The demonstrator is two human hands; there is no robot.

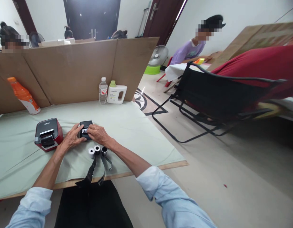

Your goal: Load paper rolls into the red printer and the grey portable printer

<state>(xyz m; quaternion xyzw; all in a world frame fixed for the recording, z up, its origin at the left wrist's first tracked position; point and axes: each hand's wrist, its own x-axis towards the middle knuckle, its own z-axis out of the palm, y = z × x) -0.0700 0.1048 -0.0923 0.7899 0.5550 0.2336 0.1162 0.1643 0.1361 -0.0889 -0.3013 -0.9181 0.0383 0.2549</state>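
Red printer [48, 134], paper rolls [94, 150], cardboard wall [65, 71]

This looks like a room in a home turned into a makeshift shared workroom. Cardboard dividers [72, 68] fence off a cloth-covered table [137, 126] into work stations, other people sit at neighbouring tables, and dark wooden doors [160, 19], a tiled floor [232, 164], a folding chair [208, 95] and a floor fan [159, 55] surround them.
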